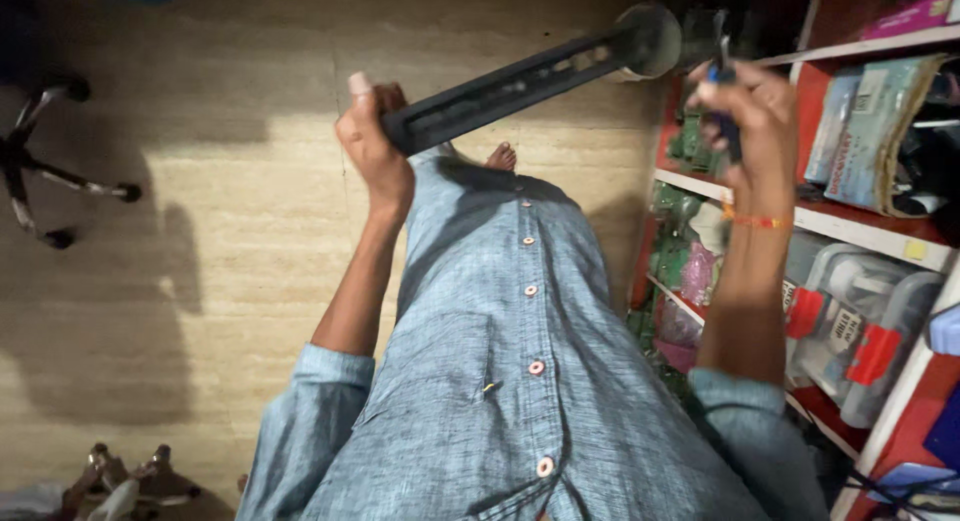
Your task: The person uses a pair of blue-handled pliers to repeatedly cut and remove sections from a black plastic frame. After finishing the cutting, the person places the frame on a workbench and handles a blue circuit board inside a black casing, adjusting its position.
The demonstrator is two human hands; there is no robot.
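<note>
gripping black slotted bar [520,86] at its near end, left hand [372,141], bar slanting away

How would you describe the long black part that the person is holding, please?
Above the blue-grey buttoned shirt, the left hand grips one end of a black slotted bar. It slants up to a round disc end by the red shelves, unlike the short blue-handled tool.

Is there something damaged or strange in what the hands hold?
No damage shows. The left hand grips one end of a long black slotted bar, held tilted in the air. Its far end carries a round disc. The right hand holds a small blue-handled tool.
</note>
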